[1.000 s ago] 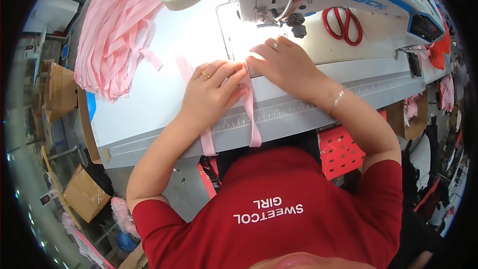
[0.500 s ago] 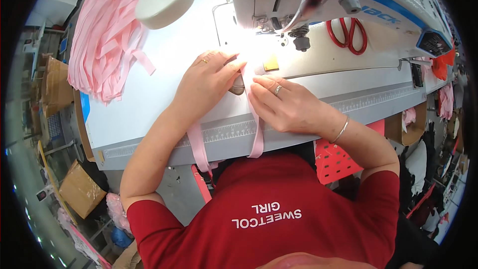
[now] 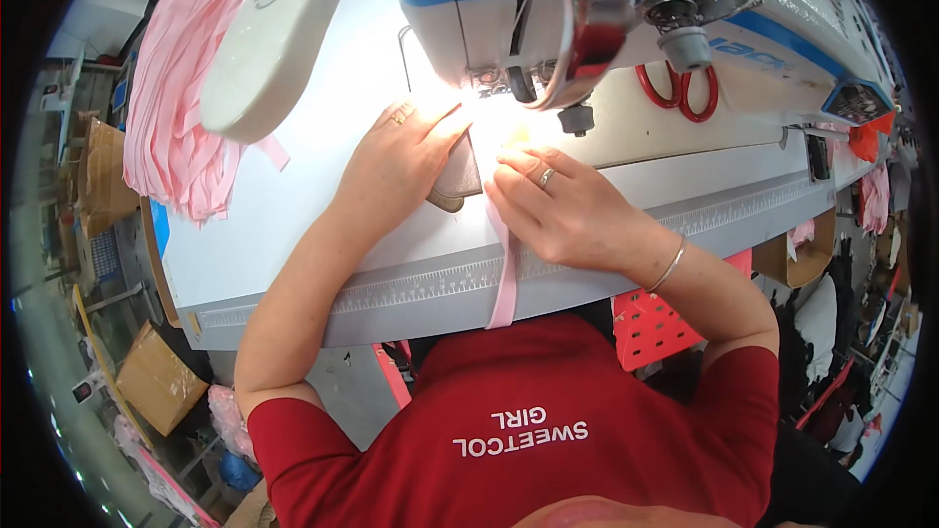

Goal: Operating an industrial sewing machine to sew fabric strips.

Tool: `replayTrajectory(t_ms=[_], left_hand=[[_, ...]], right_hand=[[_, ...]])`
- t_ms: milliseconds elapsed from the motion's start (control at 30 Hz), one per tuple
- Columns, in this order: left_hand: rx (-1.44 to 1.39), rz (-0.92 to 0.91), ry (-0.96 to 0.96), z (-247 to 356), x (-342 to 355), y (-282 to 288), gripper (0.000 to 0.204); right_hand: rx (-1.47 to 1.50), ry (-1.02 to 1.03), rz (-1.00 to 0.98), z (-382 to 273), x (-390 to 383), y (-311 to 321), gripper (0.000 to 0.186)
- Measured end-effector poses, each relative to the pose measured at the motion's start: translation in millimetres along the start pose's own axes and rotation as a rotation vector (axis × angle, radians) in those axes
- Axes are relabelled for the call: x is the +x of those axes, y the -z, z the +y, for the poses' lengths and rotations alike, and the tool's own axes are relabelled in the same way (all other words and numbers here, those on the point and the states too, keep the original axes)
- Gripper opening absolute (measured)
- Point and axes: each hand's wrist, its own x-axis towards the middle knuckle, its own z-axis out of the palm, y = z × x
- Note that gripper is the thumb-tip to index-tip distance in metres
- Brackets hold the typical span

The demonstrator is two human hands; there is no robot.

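white tabletop (image 3: 279, 203): right fingers (image 3: 520, 198) pinch a narrow, curving pink strip (image 3: 507, 279); left fingers (image 3: 423, 125), can't tell.

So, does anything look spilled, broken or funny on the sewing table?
Nothing looks spilled or broken. The pink strip by the right hand runs loosely down to the front edge of the table, but that isn't odd. Glare under the sewing machine is too bright to check there.

The strip (image 3: 506, 279) lies right of the ribbon bundle (image 3: 176, 122).
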Motion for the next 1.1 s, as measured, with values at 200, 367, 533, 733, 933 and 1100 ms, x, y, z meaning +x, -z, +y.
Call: replayTrajectory(t_ms=[200,367,533,733,933,1100], left_hand=[[0.008,-0.046,0.003,-6.4,-0.6,-3.6,0.039],[0.063,-0.027,-0.028,-4.9,-0.9,-3.4,0.04],[0.084,-0.074,-0.032,-3.9,-0.7,-0.6,0.041],[0.075,-0.053,-0.044,-2.0,-0.5,0.4,0.039],[0.052,0.002,-0.052,-2.5,-1.6,-0.3,0.035],[-0.074,0.039,-0.037,-0.7,-6.0,-1.5,0.032]], right_hand=[[0.022,-0.038,-0.015,0.5,-0.8,-1.3,0.035],[0.021,-0.034,0.019,2.3,-0.5,-3.9,0.03],[0.009,-0.013,0.044,3.3,-0.6,-4.7,0.027],[-0.009,-0.014,0.04,2.2,-0.1,-5.0,0.026],[-0.059,0.079,0.026,-15.1,-3.1,3.8,0.031],[-0.045,0.064,0.033,-22.4,-8.1,4.1,0.029]])
